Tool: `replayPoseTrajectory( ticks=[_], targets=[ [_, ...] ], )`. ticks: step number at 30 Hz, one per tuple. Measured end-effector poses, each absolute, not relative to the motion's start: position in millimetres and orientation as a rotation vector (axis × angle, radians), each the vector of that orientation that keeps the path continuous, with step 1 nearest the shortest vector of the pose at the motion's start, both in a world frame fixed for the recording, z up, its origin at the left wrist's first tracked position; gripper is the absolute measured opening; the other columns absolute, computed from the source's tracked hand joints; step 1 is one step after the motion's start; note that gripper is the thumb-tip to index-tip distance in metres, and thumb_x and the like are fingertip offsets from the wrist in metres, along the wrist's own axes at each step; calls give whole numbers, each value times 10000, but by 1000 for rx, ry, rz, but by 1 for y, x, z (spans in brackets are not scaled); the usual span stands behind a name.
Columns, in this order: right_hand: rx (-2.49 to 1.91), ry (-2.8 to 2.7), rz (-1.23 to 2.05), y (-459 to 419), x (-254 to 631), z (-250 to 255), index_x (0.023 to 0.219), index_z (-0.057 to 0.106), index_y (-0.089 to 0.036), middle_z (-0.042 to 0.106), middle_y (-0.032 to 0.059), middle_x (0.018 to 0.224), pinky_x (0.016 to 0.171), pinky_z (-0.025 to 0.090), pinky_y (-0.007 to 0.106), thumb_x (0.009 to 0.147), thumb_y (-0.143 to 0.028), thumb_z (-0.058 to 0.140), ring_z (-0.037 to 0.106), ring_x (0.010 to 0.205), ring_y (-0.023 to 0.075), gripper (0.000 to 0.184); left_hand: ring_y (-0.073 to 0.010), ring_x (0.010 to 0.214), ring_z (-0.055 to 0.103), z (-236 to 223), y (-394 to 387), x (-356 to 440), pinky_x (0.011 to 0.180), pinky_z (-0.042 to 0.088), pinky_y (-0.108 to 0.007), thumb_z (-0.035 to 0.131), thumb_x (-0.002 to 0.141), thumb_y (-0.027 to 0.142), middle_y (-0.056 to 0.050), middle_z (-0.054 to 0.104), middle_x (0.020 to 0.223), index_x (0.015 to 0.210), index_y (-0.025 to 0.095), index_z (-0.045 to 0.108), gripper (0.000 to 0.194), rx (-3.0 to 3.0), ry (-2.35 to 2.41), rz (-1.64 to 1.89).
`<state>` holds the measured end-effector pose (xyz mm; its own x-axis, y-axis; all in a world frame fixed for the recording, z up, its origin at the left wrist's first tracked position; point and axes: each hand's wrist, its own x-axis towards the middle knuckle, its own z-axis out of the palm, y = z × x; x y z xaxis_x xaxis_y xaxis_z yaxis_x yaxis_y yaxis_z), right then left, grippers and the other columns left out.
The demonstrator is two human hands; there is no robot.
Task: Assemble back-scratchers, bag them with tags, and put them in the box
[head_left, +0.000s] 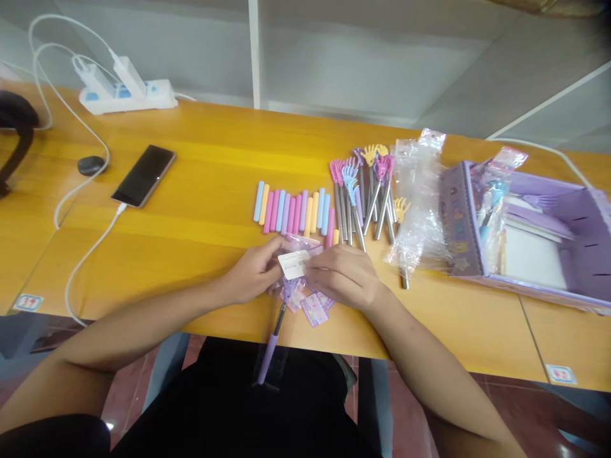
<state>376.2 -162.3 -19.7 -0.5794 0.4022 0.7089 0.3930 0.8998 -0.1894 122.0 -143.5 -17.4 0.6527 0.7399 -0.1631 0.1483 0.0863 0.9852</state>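
Observation:
Between my hands is a clear plastic bag (pixel 275 375) with a purple back scratcher (pixel 270 356) inside, its handle hanging past the table's front edge. A white barcode card (pixel 292 264) sits at the bag's top. My left hand (pixel 255 272) pinches the bag and card from the left. From the right, my right hand (pixel 342 275) has its fingers closed at the card's edge; its fingertips are partly hidden. Small printed cards (pixel 315 310) lie under and beside my hands. Beyond them is a row of coloured handle sleeves (pixel 291 213), with several back scratchers (pixel 353 184) to the right.
Empty clear bags (pixel 420 197) lie right of the back scratchers. A purple box (pixel 470 283) farther right contains a bagged back scratcher and cards. To the left are a charging phone (pixel 144 176), a black mouse (pixel 91 166) and a white power strip (pixel 162 95) with cables.

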Motion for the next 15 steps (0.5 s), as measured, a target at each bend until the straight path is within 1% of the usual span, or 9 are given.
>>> replayPoseTrajectory(
  ticks=[3, 6, 8, 11, 13, 15],
  targets=[
    [-643, -2172, -58, -161, 376, -17, 1124, 683, -240, 799, 68, 1009, 683, 588, 379, 927, -86, 802, 729, 838, 209, 277, -164, 690, 715, -21, -141, 122, 622, 530, -259, 632, 1074, 413, -47, 759, 929, 1289, 203, 615, 301, 1520, 790, 583],
    [-750, -2028, -88, -158, 372, -17, 1142, 683, -256, 795, 53, 1007, 718, 626, 368, 923, -69, 788, 752, 877, 210, 307, -164, 766, 722, -21, -141, 123, 656, 546, -255, 648, 1062, 355, -75, 768, 1054, 1312, 192, 617, 300, 1526, 792, 618],
    [-832, -1962, -57, -157, 369, -17, 1188, 678, -254, 789, 49, 1005, 735, 642, 354, 935, -60, 769, 766, 894, 205, 333, -161, 793, 732, -20, -141, 124, 672, 560, -253, 635, 1063, 315, -94, 772, 1145, 1364, 197, 612, 324, 1504, 768, 621],
    [-975, -1873, 70, -155, 366, -18, 1212, 653, -241, 773, 49, 983, 707, 645, 336, 973, -91, 748, 759, 824, 185, 298, -165, 880, 755, -19, -141, 124, 735, 585, -260, 622, 1066, 273, -123, 739, 1348, 1477, 231, 600, 413, 1503, 748, 624],
    [-1022, -1827, 129, -154, 366, -19, 1192, 642, -241, 768, 50, 978, 679, 641, 331, 996, -123, 737, 754, 798, 181, 248, -177, 927, 767, -21, -141, 124, 770, 600, -273, 626, 1065, 270, -126, 725, 1399, 1518, 249, 599, 454, 1514, 755, 627],
    [-1021, -1824, 123, -153, 367, -19, 1168, 639, -246, 772, 51, 979, 690, 642, 346, 1007, -135, 729, 763, 833, 195, 215, -212, 1031, 776, -23, -140, 124, 851, 619, -304, 643, 1058, 281, -135, 727, 1406, 1515, 239, 621, 459, 1533, 755, 647]
  ],
)
